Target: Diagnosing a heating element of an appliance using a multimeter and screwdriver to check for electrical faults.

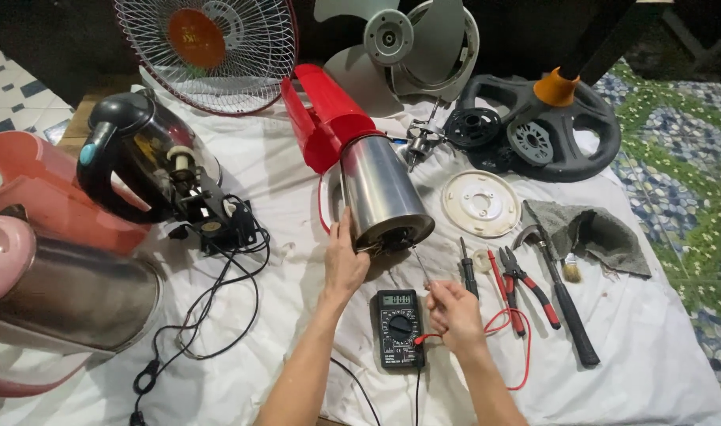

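Observation:
A steel kettle body (380, 189) with a red plastic top (325, 114) lies on its side on the white cloth, its open base facing me. My left hand (343, 260) grips the rim of that base on the left. My right hand (453, 314) pinches a thin probe (420, 267) whose tip points at the kettle's base. A black multimeter (399, 327) with a small display lies between my wrists, its red lead (512, 335) looping to the right.
A screwdriver (468, 267), red-handled pliers (526, 290), a hammer (562, 298), a small brush and a grey rag (593, 233) lie at right. A white disc (480, 203), fan blade, fan grille (207, 49) and black fan base sit behind. Other kettles and a black cord (211, 308) are at left.

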